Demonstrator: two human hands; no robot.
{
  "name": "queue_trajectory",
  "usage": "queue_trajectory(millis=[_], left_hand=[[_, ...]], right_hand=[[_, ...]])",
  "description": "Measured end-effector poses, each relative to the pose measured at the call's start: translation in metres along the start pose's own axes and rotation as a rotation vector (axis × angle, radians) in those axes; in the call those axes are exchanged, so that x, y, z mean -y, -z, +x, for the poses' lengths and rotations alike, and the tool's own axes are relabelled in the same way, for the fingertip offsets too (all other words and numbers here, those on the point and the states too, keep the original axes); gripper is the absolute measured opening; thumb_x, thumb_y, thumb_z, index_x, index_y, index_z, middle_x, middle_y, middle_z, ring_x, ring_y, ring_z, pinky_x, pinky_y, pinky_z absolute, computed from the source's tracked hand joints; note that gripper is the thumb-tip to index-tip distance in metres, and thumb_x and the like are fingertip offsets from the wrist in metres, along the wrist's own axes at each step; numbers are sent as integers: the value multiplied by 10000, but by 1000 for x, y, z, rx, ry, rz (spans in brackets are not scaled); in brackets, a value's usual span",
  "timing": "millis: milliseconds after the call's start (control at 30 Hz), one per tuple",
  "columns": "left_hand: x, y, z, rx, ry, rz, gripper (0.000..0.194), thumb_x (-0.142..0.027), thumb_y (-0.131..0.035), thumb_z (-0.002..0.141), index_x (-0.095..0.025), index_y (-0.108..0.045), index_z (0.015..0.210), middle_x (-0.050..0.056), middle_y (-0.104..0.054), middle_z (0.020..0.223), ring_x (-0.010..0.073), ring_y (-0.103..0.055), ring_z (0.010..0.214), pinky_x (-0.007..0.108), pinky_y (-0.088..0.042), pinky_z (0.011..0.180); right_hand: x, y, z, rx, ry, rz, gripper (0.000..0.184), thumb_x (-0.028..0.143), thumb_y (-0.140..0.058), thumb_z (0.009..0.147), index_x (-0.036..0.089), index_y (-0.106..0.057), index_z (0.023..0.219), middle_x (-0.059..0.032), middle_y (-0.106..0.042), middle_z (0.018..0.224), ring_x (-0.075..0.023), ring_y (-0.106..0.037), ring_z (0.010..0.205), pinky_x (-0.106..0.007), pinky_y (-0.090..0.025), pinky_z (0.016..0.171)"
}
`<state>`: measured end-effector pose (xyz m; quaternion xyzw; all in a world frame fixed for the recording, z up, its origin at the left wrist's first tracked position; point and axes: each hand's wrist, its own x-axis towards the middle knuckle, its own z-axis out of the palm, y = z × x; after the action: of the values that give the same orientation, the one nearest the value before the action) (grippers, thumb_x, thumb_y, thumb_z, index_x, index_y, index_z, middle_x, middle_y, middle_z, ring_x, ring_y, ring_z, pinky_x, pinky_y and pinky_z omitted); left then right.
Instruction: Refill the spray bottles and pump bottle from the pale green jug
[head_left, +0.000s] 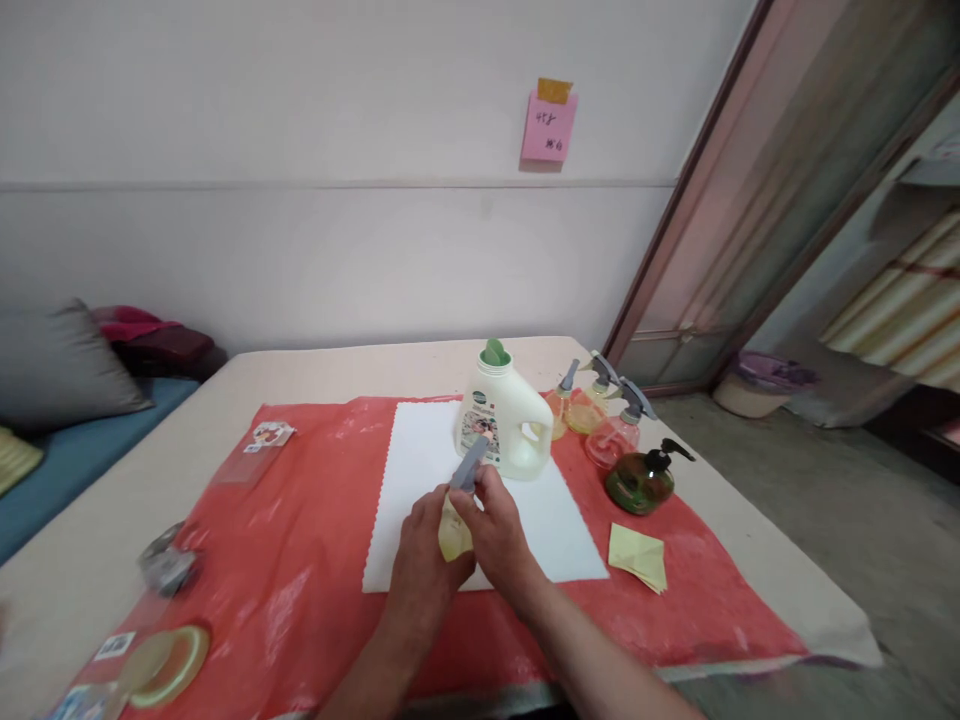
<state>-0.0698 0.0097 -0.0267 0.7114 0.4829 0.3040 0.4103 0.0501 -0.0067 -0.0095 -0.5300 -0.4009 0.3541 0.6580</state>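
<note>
My left hand [424,560] is wrapped round a small pale yellow spray bottle [453,535] over the white sheet [420,470]. My right hand [496,530] pinches the bottle's grey spray head [471,466] from the right. Just beyond stands a cream detergent jug [510,420] with a green cap. To its right are three more spray bottles with grey triggers [600,410] and a dark green pump bottle [642,480].
A red plastic sheet [300,560] covers the table [315,370]. Yellow folded paper [637,557] lies at the right. A round lid [166,662], a crumpled wrapper [166,566] and a small packet [271,435] lie at the left. A sofa with cushions [67,365] is far left.
</note>
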Motion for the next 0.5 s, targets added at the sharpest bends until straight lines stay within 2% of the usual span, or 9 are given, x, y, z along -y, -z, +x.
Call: queue_trajectory(millis=[100, 167, 300, 367, 433, 500], left_hand=[[-3, 0, -2, -18, 26, -8, 620, -231, -735, 714, -237, -589, 1316, 87, -627, 1383, 312, -575, 1301, 448, -447, 1081], [-6, 3, -3, 0, 53, -3, 601, -268, -740, 719, -240, -596, 1302, 85, -643, 1364, 319, -596, 1285, 450, -468, 1060], [-14, 12, -2, -9, 101, 30, 682, -339, -727, 726, -261, -552, 1381, 75, -658, 1344, 331, -635, 1239, 442, -509, 1003], [-19, 13, -2, -4, 110, 36, 690, -358, -715, 732, -280, -545, 1395, 63, -666, 1328, 327, -651, 1214, 426, -521, 977], [-23, 12, -4, 2, 129, 46, 680, -389, -708, 737, -273, -547, 1387, 66, -674, 1309, 328, -662, 1190, 418, -528, 956], [-25, 9, -6, -4, 156, 54, 656, -437, -695, 751, -270, -551, 1369, 68, -685, 1280, 329, -676, 1153, 408, -542, 917]], right_hand=[[3, -5, -3, -66, 2, -16, 171, 324, -705, 765, 248, -567, 831, 0, -637, 863, -206, -562, 850, -352, -468, 827], [8, -5, -3, -60, -19, 14, 201, 305, -731, 735, 244, -590, 864, -2, -658, 883, -213, -587, 874, -353, -478, 837], [18, 2, -4, 147, -83, 192, 202, 398, -704, 809, 234, -637, 905, -6, -672, 926, -214, -616, 927, -346, -484, 862], [18, 4, -4, 208, -110, 219, 206, 427, -671, 838, 228, -620, 843, 7, -641, 861, -191, -596, 857, -327, -474, 818], [15, 2, -5, 160, -103, 175, 205, 399, -656, 825, 229, -560, 763, 32, -567, 761, -159, -532, 754, -298, -443, 733], [10, -3, -6, 57, -76, 95, 208, 349, -635, 801, 235, -487, 710, 51, -485, 699, -141, -456, 700, -279, -400, 673]])
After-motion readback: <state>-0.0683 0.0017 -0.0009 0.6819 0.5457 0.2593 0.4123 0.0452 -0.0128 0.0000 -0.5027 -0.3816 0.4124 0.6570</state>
